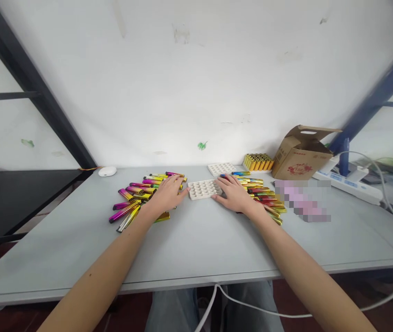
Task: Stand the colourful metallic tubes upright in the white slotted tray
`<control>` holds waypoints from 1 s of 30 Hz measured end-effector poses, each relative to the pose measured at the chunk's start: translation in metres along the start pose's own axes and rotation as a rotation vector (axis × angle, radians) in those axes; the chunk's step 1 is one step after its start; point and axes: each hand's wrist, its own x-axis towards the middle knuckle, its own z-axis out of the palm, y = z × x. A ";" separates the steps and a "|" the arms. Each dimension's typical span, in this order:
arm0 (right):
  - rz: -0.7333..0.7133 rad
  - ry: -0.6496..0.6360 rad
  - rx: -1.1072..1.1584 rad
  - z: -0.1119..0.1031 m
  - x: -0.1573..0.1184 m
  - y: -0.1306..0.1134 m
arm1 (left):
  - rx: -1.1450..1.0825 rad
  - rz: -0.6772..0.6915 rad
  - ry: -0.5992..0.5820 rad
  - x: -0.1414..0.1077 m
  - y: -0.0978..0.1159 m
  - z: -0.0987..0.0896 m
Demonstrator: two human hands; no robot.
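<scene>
A small white tray (pixel 201 190) with rows of round holes lies between my hands. My left hand (pixel 169 196) rests palm down over a fanned pile of shiny metallic sticks (pixel 126 211) in magenta, yellow and silver. Its thumb points to the tray's left edge; I cannot tell whether it touches. My right hand (pixel 233 193) lies with fingers stretched over the tray's right end. Beside it spreads a second pile of shiny sticks (pixel 274 205) in gold, red and blue. Neither hand visibly grips anything; what lies under the palms is hidden.
At the back stand another holed tray (pixel 221 168), a tray full of yellow cylinders (pixel 259 162) and an open cardboard box (pixel 296 159). A power strip (pixel 350 185) with white cables lies right, near a blurred pink patch (pixel 303 200). A white case (pixel 107 171) sits back left.
</scene>
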 end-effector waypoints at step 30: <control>-0.095 0.012 0.072 0.002 0.002 -0.020 | 0.126 0.042 0.025 0.019 -0.022 0.019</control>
